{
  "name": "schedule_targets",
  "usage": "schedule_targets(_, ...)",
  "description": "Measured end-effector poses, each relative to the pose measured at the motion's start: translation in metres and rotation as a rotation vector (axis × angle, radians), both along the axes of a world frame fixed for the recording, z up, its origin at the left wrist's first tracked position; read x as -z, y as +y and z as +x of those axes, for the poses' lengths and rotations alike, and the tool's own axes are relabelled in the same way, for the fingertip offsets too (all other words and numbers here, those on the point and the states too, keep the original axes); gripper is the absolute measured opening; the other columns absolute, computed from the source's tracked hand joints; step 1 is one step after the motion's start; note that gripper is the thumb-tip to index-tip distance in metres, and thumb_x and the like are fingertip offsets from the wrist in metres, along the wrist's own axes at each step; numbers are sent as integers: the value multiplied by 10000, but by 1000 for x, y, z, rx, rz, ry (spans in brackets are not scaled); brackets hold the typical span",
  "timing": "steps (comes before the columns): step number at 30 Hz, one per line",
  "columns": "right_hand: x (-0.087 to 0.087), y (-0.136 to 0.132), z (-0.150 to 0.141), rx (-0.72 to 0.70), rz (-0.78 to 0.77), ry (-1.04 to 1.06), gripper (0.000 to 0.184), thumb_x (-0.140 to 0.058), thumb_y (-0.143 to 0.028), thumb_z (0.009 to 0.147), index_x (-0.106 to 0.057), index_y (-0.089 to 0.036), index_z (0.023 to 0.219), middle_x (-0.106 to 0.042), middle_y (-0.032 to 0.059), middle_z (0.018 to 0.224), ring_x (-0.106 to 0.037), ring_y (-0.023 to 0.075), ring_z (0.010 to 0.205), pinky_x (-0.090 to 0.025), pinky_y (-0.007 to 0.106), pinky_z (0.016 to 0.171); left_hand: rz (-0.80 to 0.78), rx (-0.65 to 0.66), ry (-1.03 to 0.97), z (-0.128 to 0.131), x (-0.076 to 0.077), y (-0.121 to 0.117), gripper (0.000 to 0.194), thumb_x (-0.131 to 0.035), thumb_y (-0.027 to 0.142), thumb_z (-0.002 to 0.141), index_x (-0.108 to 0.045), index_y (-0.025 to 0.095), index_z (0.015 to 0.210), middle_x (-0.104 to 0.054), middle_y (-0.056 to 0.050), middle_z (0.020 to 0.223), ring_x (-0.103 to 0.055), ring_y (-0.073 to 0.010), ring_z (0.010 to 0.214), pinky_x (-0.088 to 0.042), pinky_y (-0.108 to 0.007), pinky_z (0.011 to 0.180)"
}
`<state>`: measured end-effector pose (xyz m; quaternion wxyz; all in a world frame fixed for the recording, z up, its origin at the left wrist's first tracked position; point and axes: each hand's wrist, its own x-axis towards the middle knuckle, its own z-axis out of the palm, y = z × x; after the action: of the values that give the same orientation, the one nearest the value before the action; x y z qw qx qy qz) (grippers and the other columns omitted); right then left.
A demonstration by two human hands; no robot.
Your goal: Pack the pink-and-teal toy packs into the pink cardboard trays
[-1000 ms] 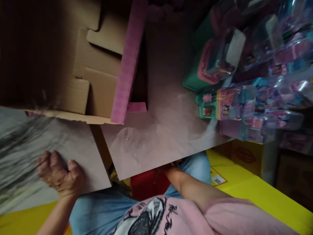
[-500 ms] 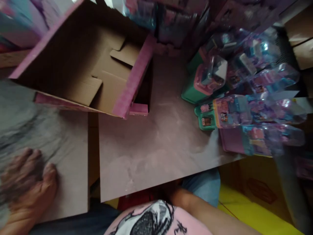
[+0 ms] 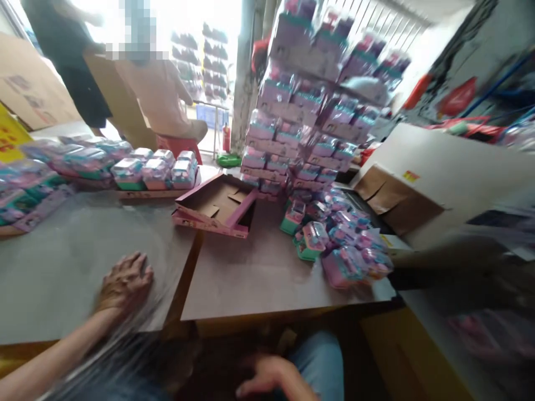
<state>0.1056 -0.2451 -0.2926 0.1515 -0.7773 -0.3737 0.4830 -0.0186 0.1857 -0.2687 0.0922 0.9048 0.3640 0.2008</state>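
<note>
Two shallow cardboard trays (image 3: 234, 196), pink outside and brown inside, lie stacked askew across the far end of the gap between the left table (image 3: 83, 239) and right table (image 3: 242, 284). The left hand (image 3: 125, 281) rests palm down on the left table, fingers loose, grasping nothing. The right hand (image 3: 267, 374) is blurred below the right table's near edge; its grasp cannot be told. Clear, rounded plastic cases (image 3: 311, 239) crowd the right; their labels are unreadable.

The bare right hand (image 3: 265, 376), below the grey tabletop (image 3: 251, 278), is blurred; its fingertips are unclear.
</note>
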Motion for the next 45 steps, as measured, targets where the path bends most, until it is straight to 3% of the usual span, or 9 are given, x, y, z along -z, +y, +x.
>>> schedule_targets(8, -48, -76, 43, 594, 656, -147, 296, -612, -406, 874, -661, -271, 1133, -710, 52, 1019, -683, 218, 948, -546, 331, 883, 170, 58, -92, 30, -34, -22, 602, -442, 373, 909, -501, 5, 1382, -381, -272, 1514, -329, -397, 1422, -315, -508, 1154)
schedule_targets(12, -62, -72, 49, 566, 728, -259, 263, -558, -402, 931, -660, -229, 1101, -695, 43, 960, -664, 194, 875, -524, 313, 832, 397, 333, 23, 100, -81, -47, 592, -440, 294, 950, -361, 141, 1517, -253, -125, 1626, -142, -331, 1506, -239, -473, 1191)
schedule_targets(17, -64, -71, 33, 456, 729, -285, 223, -608, -329, 908, -682, -226, 1091, -691, 26, 952, -650, 178, 866, -508, 298, 822, 394, 476, 264, 176, -123, -42, 322, -488, 277, 934, -648, 173, 1194, -622, -142, 1228, -500, -323, 1229, -294, -491, 1101)
schedule_targets(22, -68, -92, 29, 562, 725, -257, 237, -611, -372, 919, -694, -222, 1083, -705, 38, 992, -666, 188, 910, -521, 310, 855, 392, 784, 336, 181, -160, -75, 210, -482, 233, 952, -687, 189, 947, -664, -76, 1036, -587, -229, 1024, -387, -361, 979)
schedule_targets(29, -83, -79, 75, 938, 797, -137, 510, -529, -605, 929, -632, -182, 1195, -713, 93, 1074, -688, 224, 967, -548, 332, 842, 183, 1182, 415, 62, -111, -274, 148, -525, 190, 935, -653, 229, 997, -667, -75, 995, -608, -227, 872, -467, -377, 774)
schedule_targets(32, -80, -50, 97, 852, 576, -251, 465, -500, -544, 964, -635, -152, 1173, -720, 103, 1068, -690, 209, 944, -533, 298, 806, 29, 1243, 418, 37, -86, -307, 103, -549, 226, 940, -651, 219, 951, -671, -60, 965, -621, -226, 870, -492, -367, 771)
schedule_targets(35, -78, -23, 111, 671, 334, -453, 356, -507, -444, 998, -683, -140, 1062, -734, 107, 1027, -681, 188, 937, -487, 254, 816, -81, 1085, 137, 44, -87, -278, 240, -506, 410, 981, -656, 225, 1015, -654, -80, 1068, -612, -231, 973, -503, -358, 858)
schedule_targets(40, -86, 6, 123, 596, 183, -532, 441, -477, -536, 1003, -702, -157, 979, -741, 125, 975, -688, 213, 914, -458, 259, 757, -188, 234, 116, 84, -94, -177, 597, -384, 580, 983, -511, 113, 1331, -554, -190, 1312, -572, -314, 1171, -469, -405, 974)
schedule_targets(45, -95, 32, 122, 588, 18, -634, 360, -527, -478, 973, -697, -169, 1043, -734, 168, 1026, -696, 304, 1001, -486, 338, 809, -403, 90, 436, 113, -78, -133, 542, -438, 597, 945, -581, 144, 1206, -689, -168, 1083, -650, -322, 1067, -498, -372, 870)
